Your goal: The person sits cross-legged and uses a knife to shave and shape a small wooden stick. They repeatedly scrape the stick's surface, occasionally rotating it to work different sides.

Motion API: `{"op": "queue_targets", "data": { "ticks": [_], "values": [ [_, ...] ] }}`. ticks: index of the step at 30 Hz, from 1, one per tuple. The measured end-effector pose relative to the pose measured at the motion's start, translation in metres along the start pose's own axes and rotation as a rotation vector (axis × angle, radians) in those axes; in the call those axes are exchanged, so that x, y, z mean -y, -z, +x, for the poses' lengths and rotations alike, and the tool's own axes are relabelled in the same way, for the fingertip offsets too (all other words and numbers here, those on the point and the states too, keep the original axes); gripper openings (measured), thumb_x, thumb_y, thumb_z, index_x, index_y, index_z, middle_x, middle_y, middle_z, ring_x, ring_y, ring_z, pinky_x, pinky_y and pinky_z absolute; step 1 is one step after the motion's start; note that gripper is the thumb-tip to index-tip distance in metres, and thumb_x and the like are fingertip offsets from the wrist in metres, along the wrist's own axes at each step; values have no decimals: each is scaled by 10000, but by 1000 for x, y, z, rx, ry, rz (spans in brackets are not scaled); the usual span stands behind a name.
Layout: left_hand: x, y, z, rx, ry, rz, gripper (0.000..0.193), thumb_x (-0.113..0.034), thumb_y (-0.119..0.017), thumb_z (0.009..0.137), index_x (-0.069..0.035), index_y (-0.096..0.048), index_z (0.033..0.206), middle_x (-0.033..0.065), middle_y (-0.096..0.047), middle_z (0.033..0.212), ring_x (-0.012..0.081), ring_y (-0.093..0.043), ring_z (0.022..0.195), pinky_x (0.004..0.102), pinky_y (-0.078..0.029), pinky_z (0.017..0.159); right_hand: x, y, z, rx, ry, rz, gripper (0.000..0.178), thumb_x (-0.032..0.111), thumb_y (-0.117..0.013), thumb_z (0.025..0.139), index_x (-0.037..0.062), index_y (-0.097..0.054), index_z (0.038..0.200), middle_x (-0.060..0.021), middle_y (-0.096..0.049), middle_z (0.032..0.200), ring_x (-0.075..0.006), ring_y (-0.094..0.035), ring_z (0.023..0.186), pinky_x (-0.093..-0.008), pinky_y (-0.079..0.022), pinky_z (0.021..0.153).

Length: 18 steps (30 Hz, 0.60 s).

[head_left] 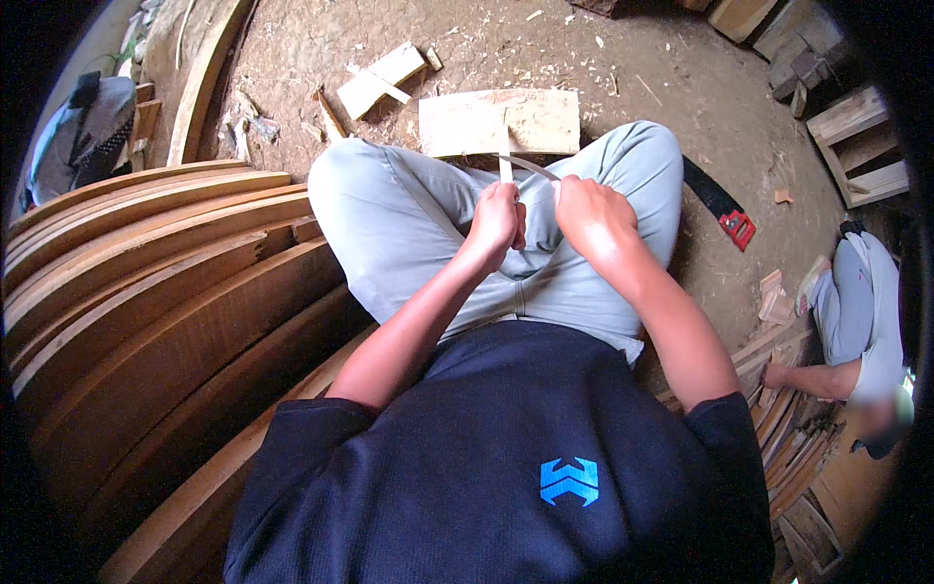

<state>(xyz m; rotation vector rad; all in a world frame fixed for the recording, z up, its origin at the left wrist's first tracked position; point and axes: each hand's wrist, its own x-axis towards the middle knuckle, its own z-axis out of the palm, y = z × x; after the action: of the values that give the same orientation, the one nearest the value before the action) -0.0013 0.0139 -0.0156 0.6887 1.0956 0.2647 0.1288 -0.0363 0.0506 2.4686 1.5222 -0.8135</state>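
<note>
My left hand [496, 216] is closed around a thin pale wooden strip [506, 169], whose far end points away from me over the edge of a light wooden board [462, 119]. In my right hand [592, 214] is a knife; its slim curved blade [531, 166] reaches left and meets or crosses the strip just beyond my left fingers. The handle is hidden inside my fist. Both hands are between my bent knees, and the board lies on the ground just past them.
A handsaw [725, 212] with a red handle lies right of my knee. Long planks [185, 282] are stacked along my left. A small wooden block [379, 86] and shavings lie on the dirt floor [321, 39]. Another person [861, 302] sits at the right, near wood strips [803, 428].
</note>
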Motion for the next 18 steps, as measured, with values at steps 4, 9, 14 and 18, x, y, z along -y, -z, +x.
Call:
{"op": "queue_targets", "data": {
  "ticks": [4,9,14,18],
  "values": [
    [1,-4,-2,2,-11,18,147,-192,-373,879,-103,-381,762,-3,-314,504,119,-268,389,295,-209,358,1,-14,9,-42,-61,21,252,112,-460,860,0,-686,873,-210,-686,895,-337,-688,846,-416,-560,717],
    [-4,-5,-1,31,13,21,148,-181,-369,881,-97,-378,760,5,-322,492,127,-277,384,301,-208,356,-13,-29,49,-57,-8,6,338,187,-396,925,-13,-664,873,-239,-670,883,-380,-668,841,-464,-533,749],
    [-5,-1,-2,9,10,23,154,-186,-365,886,-97,-379,761,4,-322,486,125,-277,383,300,-206,357,0,-4,14,8,-4,13,228,100,-481,848,11,-689,873,-208,-688,896,-319,-690,861,-402,-562,721],
    [0,-2,-1,17,-5,50,152,-193,-362,889,-99,-383,771,4,-325,489,123,-284,389,298,-213,359,3,-18,17,-13,-59,-15,216,97,-496,849,25,-698,878,-185,-697,897,-300,-695,860,-391,-565,712]
  ]
}}
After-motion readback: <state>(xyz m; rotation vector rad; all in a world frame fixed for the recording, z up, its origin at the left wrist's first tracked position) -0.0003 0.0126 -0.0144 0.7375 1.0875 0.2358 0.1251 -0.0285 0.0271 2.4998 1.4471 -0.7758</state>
